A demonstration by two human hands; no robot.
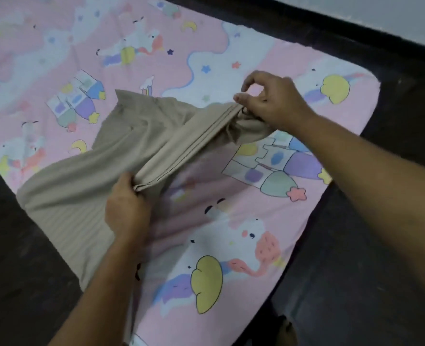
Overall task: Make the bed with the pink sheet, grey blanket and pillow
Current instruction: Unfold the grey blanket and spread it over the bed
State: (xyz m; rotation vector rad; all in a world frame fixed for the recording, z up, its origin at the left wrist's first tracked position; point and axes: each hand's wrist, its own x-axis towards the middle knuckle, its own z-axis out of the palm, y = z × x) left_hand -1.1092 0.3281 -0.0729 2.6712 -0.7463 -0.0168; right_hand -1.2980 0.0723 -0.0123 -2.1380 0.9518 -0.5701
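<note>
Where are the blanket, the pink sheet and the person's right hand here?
blanket (69, 191): head view, flat ribbed part, lower left.
pink sheet (246, 206): head view, plain pink patch between prints.
right hand (273, 101): head view, back of the hand gripping the blanket.

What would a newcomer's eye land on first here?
The tan blanket at centre stands out, its gathered edge pulled into a band between the left hand, lower middle, and the right hand, upper right. Beneath it spreads the pink sheet with cartoon prints, bordered by dark floor.
</note>
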